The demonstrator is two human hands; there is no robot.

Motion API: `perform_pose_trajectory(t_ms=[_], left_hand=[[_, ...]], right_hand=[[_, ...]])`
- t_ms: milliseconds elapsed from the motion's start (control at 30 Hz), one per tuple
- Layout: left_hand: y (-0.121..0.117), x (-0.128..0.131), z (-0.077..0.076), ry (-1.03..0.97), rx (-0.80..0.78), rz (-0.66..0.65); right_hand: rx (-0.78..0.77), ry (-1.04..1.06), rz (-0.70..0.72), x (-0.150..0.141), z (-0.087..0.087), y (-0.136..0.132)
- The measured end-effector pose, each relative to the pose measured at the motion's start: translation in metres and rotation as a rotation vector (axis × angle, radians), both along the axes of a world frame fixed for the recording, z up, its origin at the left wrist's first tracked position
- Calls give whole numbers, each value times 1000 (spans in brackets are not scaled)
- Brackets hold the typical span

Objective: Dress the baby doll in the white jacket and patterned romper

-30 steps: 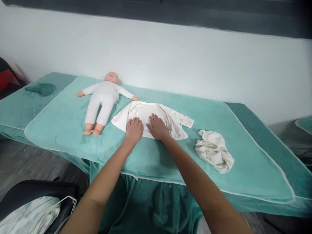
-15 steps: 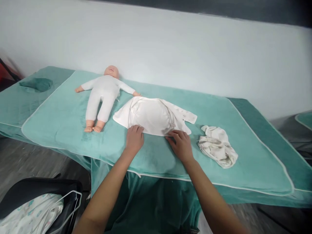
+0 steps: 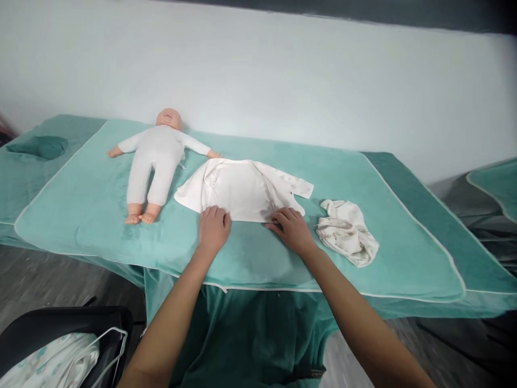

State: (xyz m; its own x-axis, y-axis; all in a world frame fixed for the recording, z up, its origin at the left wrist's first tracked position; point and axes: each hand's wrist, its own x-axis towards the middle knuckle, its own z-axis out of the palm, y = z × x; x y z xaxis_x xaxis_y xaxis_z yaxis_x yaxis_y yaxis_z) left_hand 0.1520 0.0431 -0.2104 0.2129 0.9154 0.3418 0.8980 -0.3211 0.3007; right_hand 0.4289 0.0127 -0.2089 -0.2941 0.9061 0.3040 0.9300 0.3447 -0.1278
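Observation:
A white baby shirt (image 3: 242,186) lies spread on the green bed, its patterned right sleeve stretched out to the side. At the left part of its near hem, my left hand (image 3: 215,229) has its fingers closed on the cloth. Farther right along the same hem, my right hand (image 3: 293,229) grips the edge between thumb and fingers. To the left, a baby doll (image 3: 155,161) in a white body suit rests on its back with arms spread, one hand close to the shirt. A crumpled white garment (image 3: 349,231) sits right of my right hand.
The massage bed (image 3: 407,258) has a green velvet cover and stands against a white wall (image 3: 283,81). Its face hole (image 3: 38,146) is at the left end. Down at the lower left, a black chair (image 3: 81,318) holds a patterned cloth (image 3: 52,361).
The shirt's middle, puffed up before, now lies flatter. Both hands stay at its near hem. The whole scene has shifted slightly left in view.

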Motion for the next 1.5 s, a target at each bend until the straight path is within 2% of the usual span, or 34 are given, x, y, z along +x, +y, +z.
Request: perform_pose_trajectory(t_ms=[367, 600, 733, 800, 900, 967, 1033, 1133, 1333, 1500], left_hand=[[0, 0, -1, 27, 23, 8], [-1, 0, 0, 18, 34, -3], [-1, 0, 0, 32, 44, 6], [0, 0, 0, 38, 41, 8], [0, 0, -1, 46, 47, 6], [1, -1, -1, 42, 54, -2], [1, -1, -2, 27, 61, -7], [2, -1, -3, 9, 79, -9], [4, -1, -4, 8, 128, -20], [4, -1, -2, 11, 140, -23]], right_hand=[[14, 2, -15, -2, -1, 1], [34, 107, -37, -1, -4, 1], [32, 246, -29, 7, -4, 7], [95, 330, -151, 20, -3, 17], [226, 428, -544, 48, -4, 41], [190, 486, -793, 66, -5, 61], [86, 563, -913, 81, -6, 78], [38, 685, -874, 95, -9, 99], [243, 943, -762, 115, -12, 136], [308, 1124, -701, 124, -15, 163]])
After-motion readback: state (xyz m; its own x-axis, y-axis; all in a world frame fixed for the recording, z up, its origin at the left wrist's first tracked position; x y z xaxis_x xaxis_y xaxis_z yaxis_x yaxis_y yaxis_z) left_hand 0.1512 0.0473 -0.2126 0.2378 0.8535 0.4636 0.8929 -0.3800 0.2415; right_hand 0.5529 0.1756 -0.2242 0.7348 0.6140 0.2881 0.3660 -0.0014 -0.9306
